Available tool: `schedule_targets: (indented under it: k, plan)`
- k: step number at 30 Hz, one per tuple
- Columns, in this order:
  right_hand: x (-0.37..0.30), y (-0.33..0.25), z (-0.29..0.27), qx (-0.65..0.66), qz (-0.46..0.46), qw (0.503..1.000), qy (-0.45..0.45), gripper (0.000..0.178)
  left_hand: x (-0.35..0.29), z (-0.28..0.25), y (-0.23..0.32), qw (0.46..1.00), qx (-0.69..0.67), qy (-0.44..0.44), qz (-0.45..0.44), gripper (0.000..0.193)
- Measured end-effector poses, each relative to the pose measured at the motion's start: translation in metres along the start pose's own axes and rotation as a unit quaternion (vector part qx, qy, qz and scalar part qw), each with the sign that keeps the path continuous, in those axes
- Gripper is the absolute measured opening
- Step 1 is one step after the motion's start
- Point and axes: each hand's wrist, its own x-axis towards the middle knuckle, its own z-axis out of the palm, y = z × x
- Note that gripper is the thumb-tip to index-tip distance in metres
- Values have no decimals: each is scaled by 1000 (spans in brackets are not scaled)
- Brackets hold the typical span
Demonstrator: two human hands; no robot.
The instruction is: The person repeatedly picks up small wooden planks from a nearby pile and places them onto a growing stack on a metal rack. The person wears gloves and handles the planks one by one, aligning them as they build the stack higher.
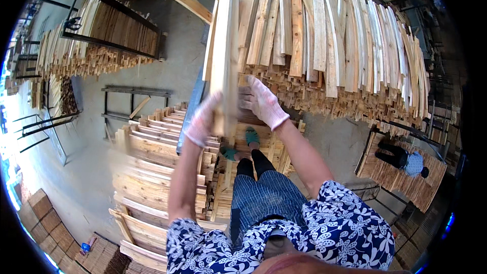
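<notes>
A few pale wooden boards point(223, 45) stretch away from me, their near ends blurred by motion. My left hand point(202, 121), in a pinkish-white work glove, is closed against their left side near the close end; motion smears its fingers, and part of them is hidden. On the other side, my right hand point(261, 101), gloved the same way, has its fingers stretched toward the boards. A small gap seems to separate it from them. Beyond my right hand lies a large stack of long boards point(297, 25), with many board ends facing me.
At my left is a stack of shorter boards point(147, 167) beside a blue-grey metal bar point(190, 114). A black metal frame point(134, 91) stands on the concrete floor point(91, 137). More wood fills a rack point(116, 25) at far left. Another person point(406, 161) is at a wood pile on the right.
</notes>
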Motion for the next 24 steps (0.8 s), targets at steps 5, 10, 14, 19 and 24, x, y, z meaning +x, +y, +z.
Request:
schedule_targets:
  k: [5,10,14,19,24]
  plan:
    - [29,35,10,118,71,983,-122,63,-83,4,-128,939,-308,-127,-86,89]
    - [-54,64,23,51,135,981,-129,48,-133,-8,-180,998,-19,-44,39,99]
    - [-100,80,76,-125,117,977,-124,60,-157,2,-144,962,166,195,-95,101]
    - [-97,105,156,-308,91,910,-263,68,-160,-24,-210,888,-119,380,231,70]
    - [-64,139,238,-564,36,777,-277,80,-221,-75,-159,830,-167,480,227,52]
